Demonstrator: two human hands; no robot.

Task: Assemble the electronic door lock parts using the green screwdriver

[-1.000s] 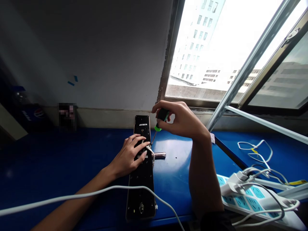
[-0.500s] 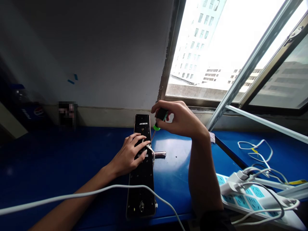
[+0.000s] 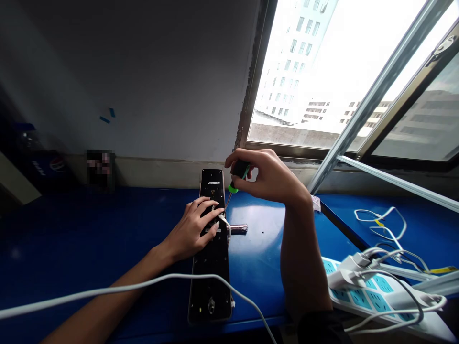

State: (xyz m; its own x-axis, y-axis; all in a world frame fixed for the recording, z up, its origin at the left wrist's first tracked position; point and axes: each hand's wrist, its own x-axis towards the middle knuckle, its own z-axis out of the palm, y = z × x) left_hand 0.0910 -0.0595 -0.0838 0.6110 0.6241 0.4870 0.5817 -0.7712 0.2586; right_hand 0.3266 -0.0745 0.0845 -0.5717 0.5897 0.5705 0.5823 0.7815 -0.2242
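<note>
Green-black screwdriver (image 3: 240, 169) in right hand's (image 3: 276, 177) closed grip; left hand (image 3: 195, 228) spread on flat black panel (image 3: 211, 272).

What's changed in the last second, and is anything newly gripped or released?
The screwdriver has shifted slightly left, its shaft closer in at the black panel's right edge. Nothing was newly gripped or released: the right hand still holds the screwdriver, the left hand still rests on the panel.

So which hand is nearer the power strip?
Right. The right hand, holding the screwdriver, is beyond and left of the power strip; the left hand is farther left, on the black panel.
</note>
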